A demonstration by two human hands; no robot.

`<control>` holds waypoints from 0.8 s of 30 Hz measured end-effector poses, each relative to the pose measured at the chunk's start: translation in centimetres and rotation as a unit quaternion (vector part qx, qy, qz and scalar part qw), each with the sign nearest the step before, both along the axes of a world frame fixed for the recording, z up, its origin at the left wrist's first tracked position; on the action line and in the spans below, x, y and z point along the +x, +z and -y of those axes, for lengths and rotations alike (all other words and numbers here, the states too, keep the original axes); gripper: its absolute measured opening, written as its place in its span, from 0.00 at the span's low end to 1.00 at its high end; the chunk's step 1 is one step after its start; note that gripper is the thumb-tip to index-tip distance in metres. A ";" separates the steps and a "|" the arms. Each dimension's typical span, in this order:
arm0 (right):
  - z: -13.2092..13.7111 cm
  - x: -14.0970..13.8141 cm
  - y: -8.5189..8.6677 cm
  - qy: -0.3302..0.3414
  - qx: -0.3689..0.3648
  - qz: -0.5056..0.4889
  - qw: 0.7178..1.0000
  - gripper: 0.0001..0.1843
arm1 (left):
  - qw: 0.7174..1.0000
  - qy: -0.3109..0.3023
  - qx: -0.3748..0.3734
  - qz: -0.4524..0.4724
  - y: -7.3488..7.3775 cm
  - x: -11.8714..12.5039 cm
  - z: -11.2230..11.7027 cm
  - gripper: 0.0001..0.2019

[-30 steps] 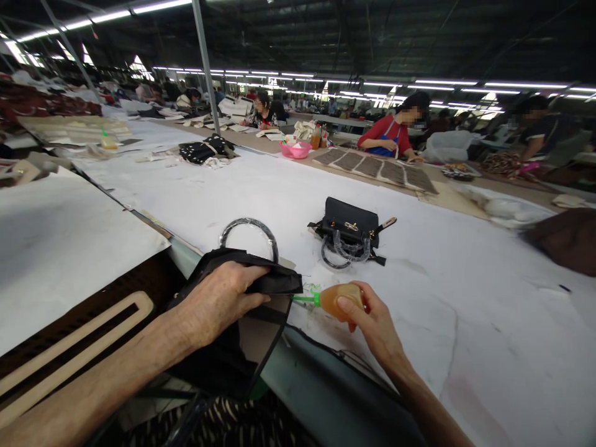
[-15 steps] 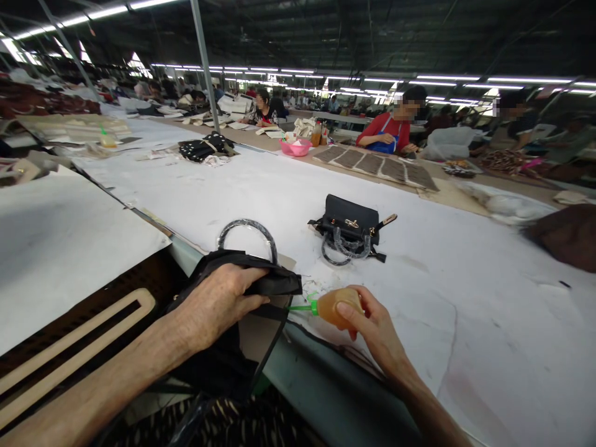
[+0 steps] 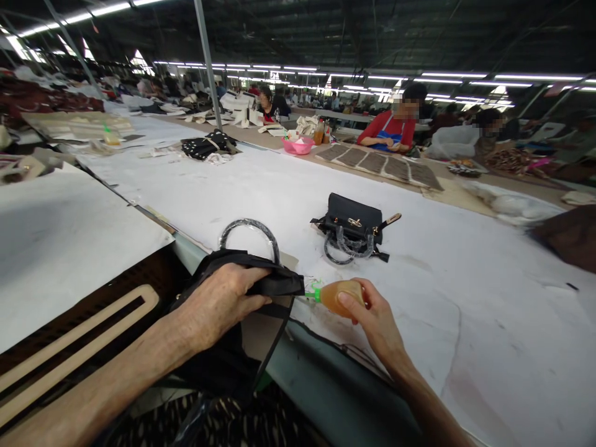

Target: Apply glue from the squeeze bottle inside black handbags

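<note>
My left hand [image 3: 228,298] is closed on the upper edge of a black handbag [image 3: 279,282], thumb and fingers pinching its dark fabric. The bag leans at the table's near edge, and its ring-shaped handle [image 3: 251,225], wrapped in clear plastic, stands up behind my fingers. In my right hand [image 3: 372,310] is a squeeze bottle [image 3: 339,298] of amber liquid, held sideways. Its green nozzle points left and meets the bag's open edge; the tip is hidden there. Farther back on the table lies a second black handbag [image 3: 356,217] with gold hardware and plastic-wrapped handles.
A white-covered table [image 3: 419,310] stretches ahead. Black dotted pieces [image 3: 209,144] lie in a bundle toward the back, near a pink bowl [image 3: 298,145]. Across the table sits a person in red [image 3: 395,127] behind grey-brown panels [image 3: 372,162]. A pale slotted strip [image 3: 84,354] lies at left.
My right hand has raised the squeeze bottle slightly and turned it more level, its nozzle now at the bag's upper edge. My left hand keeps its hold. The view has shifted slightly.
</note>
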State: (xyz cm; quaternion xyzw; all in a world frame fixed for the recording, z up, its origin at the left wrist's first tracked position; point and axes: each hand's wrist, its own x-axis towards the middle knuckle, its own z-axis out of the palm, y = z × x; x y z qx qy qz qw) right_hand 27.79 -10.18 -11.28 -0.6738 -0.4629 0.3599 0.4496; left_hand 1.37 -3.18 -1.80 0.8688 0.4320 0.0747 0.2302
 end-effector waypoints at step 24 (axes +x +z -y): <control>1.9 -0.4 2.0 0.075 -0.048 -0.032 0.995 0.19 | 0.999 -0.014 0.001 0.046 -1.0 -0.8 1.2 0.11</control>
